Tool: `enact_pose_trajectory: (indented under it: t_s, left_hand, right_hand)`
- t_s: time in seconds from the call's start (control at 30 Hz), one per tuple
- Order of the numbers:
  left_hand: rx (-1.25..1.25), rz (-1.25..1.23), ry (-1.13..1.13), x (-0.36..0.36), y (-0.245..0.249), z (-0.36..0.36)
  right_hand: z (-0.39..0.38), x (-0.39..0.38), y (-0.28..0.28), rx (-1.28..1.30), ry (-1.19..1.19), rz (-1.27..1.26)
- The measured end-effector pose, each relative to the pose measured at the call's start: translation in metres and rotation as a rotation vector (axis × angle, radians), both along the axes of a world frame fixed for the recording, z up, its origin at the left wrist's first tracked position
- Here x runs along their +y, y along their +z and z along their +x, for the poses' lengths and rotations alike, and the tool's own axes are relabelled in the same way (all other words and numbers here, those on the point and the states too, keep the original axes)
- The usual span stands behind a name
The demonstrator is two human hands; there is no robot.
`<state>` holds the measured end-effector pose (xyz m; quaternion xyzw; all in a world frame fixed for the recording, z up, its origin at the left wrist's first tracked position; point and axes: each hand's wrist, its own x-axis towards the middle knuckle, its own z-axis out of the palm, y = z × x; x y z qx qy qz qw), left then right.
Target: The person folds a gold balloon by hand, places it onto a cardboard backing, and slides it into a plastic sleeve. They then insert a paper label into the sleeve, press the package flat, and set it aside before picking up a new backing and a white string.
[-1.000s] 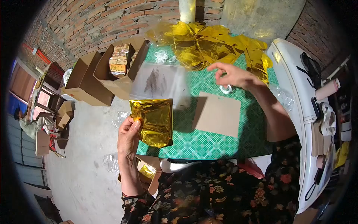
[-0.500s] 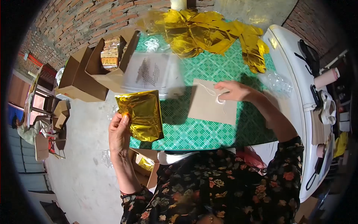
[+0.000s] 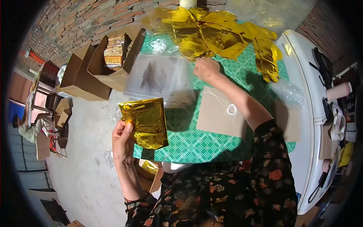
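Note:
My left hand (image 3: 123, 142) pinches the lower left side of a flat, shiny gold foil packet (image 3: 145, 121) over the table's left front edge. Farther back, my right hand (image 3: 207, 69) is closed at the near edge of the crumpled gold foil sheets (image 3: 211, 32); what its fingers hold is hidden. A beige card (image 3: 217, 113) lies below my right forearm, with a small loop of white string (image 3: 231, 109) on it. Clear plastic bags with dark print (image 3: 159, 77) lie between the foil packet and the foil sheets.
Open cardboard boxes (image 3: 81, 77) stand left of the green checked table (image 3: 181, 145), one holding patterned packs (image 3: 114, 49). White string (image 3: 159, 46) lies at the back. A white appliance (image 3: 302, 159) borders the right side. Another person (image 3: 28, 130) sits far left.
My right hand has moved from the string on the beige card to the back, beside the gold foil sheets, and its fingers have closed. My left hand still holds the packet.

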<state>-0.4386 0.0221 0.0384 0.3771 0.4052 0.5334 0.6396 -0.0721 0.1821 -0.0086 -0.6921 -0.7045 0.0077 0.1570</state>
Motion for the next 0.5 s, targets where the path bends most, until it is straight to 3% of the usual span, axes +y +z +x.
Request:
enact_pose_trajectory:
  t_s: [0.1, 0.2, 0.3, 0.4, 0.47, 0.5]
  left_hand:
    - [-0.041, 0.042, -0.066, 0.006, -0.018, -0.021]
    - [-0.037, 0.005, -0.045, 0.008, -0.021, -0.025]
    - [-0.048, 0.022, -0.050, 0.013, -0.032, -0.033]
    - [-0.056, 0.007, -0.038, 0.014, -0.032, -0.031]
    - [-0.056, 0.010, -0.035, 0.015, -0.032, -0.030]
    - [-0.055, 0.012, -0.035, 0.016, -0.033, -0.030]
  right_hand:
    - [-0.006, 0.024, 0.018, 0.009, -0.063, -0.469]
    - [0.015, 0.044, -0.002, -0.040, 0.108, -0.333]
    - [0.024, 0.057, 0.045, 0.164, 0.202, -0.406]
    - [0.029, 0.095, 0.074, 0.313, 0.333, -0.319]
    - [0.007, 0.101, 0.106, 0.543, 0.123, -0.410]
    - [0.004, 0.103, 0.112, 0.588, 0.213, -0.303]
